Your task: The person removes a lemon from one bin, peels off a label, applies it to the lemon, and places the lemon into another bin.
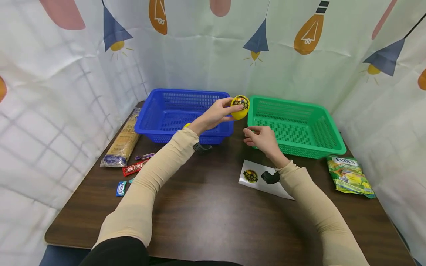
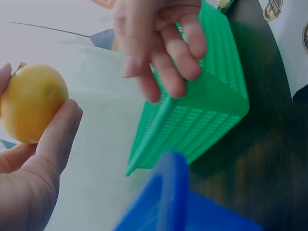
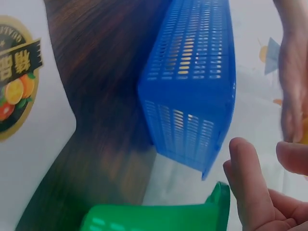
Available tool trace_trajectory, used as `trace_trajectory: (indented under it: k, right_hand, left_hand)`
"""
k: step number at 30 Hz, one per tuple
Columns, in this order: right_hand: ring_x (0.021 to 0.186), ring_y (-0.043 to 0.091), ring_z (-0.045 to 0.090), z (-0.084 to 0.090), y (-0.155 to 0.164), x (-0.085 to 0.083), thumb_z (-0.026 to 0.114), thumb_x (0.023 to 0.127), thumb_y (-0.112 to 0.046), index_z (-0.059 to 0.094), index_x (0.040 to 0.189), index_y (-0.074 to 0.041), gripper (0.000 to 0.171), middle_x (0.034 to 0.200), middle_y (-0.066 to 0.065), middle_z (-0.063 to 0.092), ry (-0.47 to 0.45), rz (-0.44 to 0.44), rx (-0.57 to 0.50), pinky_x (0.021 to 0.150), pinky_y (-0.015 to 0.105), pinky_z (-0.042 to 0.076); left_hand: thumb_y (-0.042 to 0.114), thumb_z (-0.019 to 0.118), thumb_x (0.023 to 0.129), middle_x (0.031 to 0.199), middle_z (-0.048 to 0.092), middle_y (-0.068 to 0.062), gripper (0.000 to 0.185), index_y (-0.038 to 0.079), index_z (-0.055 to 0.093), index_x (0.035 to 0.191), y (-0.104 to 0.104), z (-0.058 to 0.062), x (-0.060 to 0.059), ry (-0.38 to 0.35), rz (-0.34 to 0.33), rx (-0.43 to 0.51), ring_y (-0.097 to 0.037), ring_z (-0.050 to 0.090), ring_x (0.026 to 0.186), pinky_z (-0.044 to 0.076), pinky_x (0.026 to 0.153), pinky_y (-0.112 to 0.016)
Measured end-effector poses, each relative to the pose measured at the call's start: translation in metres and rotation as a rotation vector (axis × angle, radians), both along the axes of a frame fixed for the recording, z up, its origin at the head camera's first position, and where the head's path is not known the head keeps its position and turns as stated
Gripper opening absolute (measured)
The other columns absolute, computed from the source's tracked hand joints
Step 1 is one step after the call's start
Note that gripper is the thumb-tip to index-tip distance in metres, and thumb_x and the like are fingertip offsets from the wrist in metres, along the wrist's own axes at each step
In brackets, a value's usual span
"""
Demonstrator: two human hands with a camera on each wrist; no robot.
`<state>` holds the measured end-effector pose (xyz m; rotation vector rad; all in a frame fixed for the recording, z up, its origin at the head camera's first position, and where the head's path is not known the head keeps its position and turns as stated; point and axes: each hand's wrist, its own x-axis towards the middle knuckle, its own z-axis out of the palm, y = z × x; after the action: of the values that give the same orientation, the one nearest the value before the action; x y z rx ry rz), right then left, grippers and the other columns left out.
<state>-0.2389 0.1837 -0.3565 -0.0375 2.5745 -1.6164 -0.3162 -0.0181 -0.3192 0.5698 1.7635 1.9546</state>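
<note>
My left hand (image 1: 217, 114) holds a yellow lemon (image 1: 238, 113) up near the gap between the two baskets. A round black-and-gold sticker (image 1: 241, 101) sits on the lemon's upper face, and my left thumb lies at its lower edge. The left wrist view shows the lemon's bare side, with a small stem at the top. My right hand (image 1: 261, 139) hovers beside the green basket (image 1: 296, 151), fingers loosely bent and nothing between them. Below it on the table lies a white sticker sheet (image 1: 244, 181) with a matching round sticker (image 1: 250, 176).
A blue basket (image 1: 183, 132) stands left of the green one; something yellow (image 1: 187, 125) shows inside, mostly behind my left forearm. On the left lie a long noodle-like packet (image 1: 121, 142), a red wrapper (image 1: 134, 168) and small sweets (image 1: 121, 188). A green Fox's bag (image 1: 349, 175) lies right.
</note>
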Motion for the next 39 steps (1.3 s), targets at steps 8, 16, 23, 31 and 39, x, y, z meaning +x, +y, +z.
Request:
trace_trajectory:
  k: [8, 16, 23, 31, 39]
  right_hand:
    - [0.079, 0.013, 0.076, 0.008, 0.026, 0.000, 0.062, 0.097, -0.037, 0.068, 0.120, 0.003, 0.046, 0.111, 0.027, 0.072, 0.071, -0.028, 0.032, 0.079, 0.037, 0.062]
    - [0.077, 0.010, 0.074, 0.017, 0.055, -0.003, 0.064, 0.095, -0.041, 0.067, 0.122, -0.001, 0.048, 0.094, 0.000, 0.074, 0.069, -0.050, 0.098, 0.079, 0.038, 0.063]
    - [0.079, 0.021, 0.069, 0.010, 0.081, 0.002, 0.068, 0.092, -0.044, 0.070, 0.116, -0.009, 0.042, 0.095, 0.005, 0.074, 0.055, -0.078, 0.291, 0.073, 0.037, 0.060]
    - [0.076, 0.022, 0.061, 0.002, 0.092, 0.000, 0.067, 0.093, -0.043, 0.071, 0.108, -0.009, 0.038, 0.087, -0.002, 0.069, 0.149, -0.100, 0.338, 0.064, 0.030, 0.052]
    - [0.070, 0.015, 0.056, -0.007, 0.099, 0.005, 0.069, 0.093, -0.037, 0.073, 0.098, -0.009, 0.029, 0.090, 0.011, 0.071, 0.232, -0.085, 0.454, 0.061, 0.028, 0.045]
  left_hand:
    - [0.024, 0.058, 0.101, 0.138, 0.056, -0.017, 0.046, 0.005, 0.049, 0.142, 0.043, -0.013, -0.017, -0.037, -0.032, -0.006, -0.025, 0.061, 0.120, 0.045, 0.113, -0.047]
    - [0.029, 0.058, 0.101, 0.139, 0.054, -0.017, 0.052, 0.002, 0.046, 0.143, 0.071, -0.014, -0.033, -0.076, 0.031, -0.111, -0.027, 0.058, 0.124, 0.048, 0.112, -0.043]
    - [0.033, 0.057, 0.101, 0.138, 0.053, -0.015, 0.055, 0.001, 0.044, 0.143, 0.107, -0.025, -0.045, -0.089, -0.059, -0.297, -0.019, 0.059, 0.108, 0.053, 0.106, -0.037]
    - [0.031, 0.052, 0.103, 0.121, 0.055, -0.011, 0.046, 0.001, 0.045, 0.136, 0.132, -0.022, -0.047, 0.030, -0.111, -0.510, -0.014, 0.054, 0.093, 0.051, 0.105, -0.037]
    - [0.034, 0.052, 0.103, 0.108, 0.051, -0.003, 0.044, 0.007, 0.043, 0.137, 0.158, -0.026, -0.055, 0.146, -0.160, -0.924, -0.013, 0.048, 0.081, 0.052, 0.085, -0.029]
